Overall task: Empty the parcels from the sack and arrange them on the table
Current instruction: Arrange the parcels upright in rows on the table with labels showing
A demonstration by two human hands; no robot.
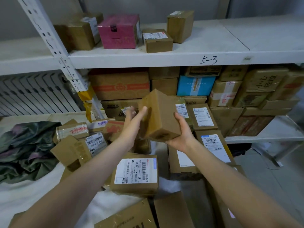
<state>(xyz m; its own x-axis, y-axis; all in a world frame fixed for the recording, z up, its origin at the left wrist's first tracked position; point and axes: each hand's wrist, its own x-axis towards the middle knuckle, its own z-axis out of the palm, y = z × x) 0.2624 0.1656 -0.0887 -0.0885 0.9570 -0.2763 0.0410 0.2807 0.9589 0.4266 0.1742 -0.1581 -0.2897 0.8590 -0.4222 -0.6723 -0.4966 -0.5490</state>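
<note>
Warehouse shelves (181, 58), parcel (162, 116) held between left hand (134, 119) and right hand (182, 134)

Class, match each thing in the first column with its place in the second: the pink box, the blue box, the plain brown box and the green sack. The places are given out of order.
Things
1. pink box
2. blue box
3. plain brown box
4. green sack

Places
A. crumpled at the far left
B. held up between the left hand and the right hand
C. on the top shelf
D. in the stack under the top shelf

Pairs: 1-C, 2-D, 3-B, 4-A
</note>
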